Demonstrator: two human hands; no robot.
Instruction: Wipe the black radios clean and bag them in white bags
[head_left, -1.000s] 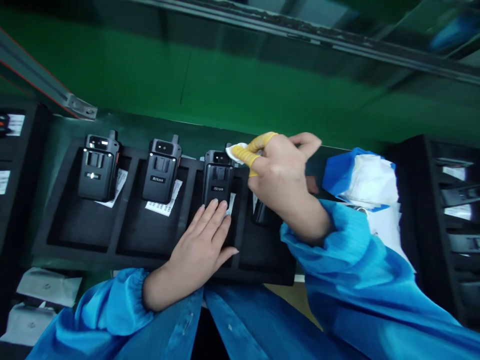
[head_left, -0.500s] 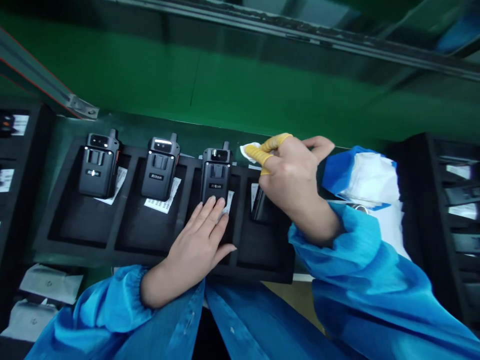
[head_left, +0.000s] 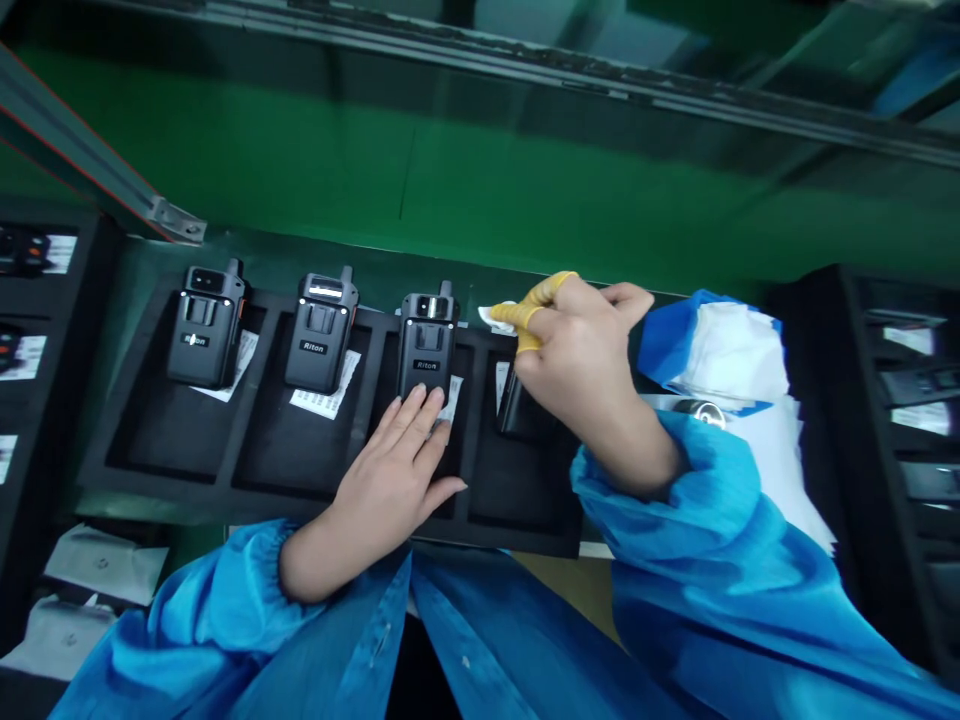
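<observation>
My left hand lies flat, fingers stretched out, its fingertips on the lower end of a black two-way radio marked "Riton". With yellow covers on some fingers, my right hand pinches a small white wipe. Below that hand, another dark device is mostly hidden in the rightmost compartment. Two more radios, one at far left and one beside it, rest back side up in the black foam tray, over white label sheets.
A blue and white pack of wipes sits right of my right hand, with white sheets and a small round metal-rimmed object near it. Dark foam trays flank both sides. White wrapped packets lie at lower left.
The view has shifted slightly. My right hand with the wipe has hardly moved, and my left hand stays at the third radio's lower end.
</observation>
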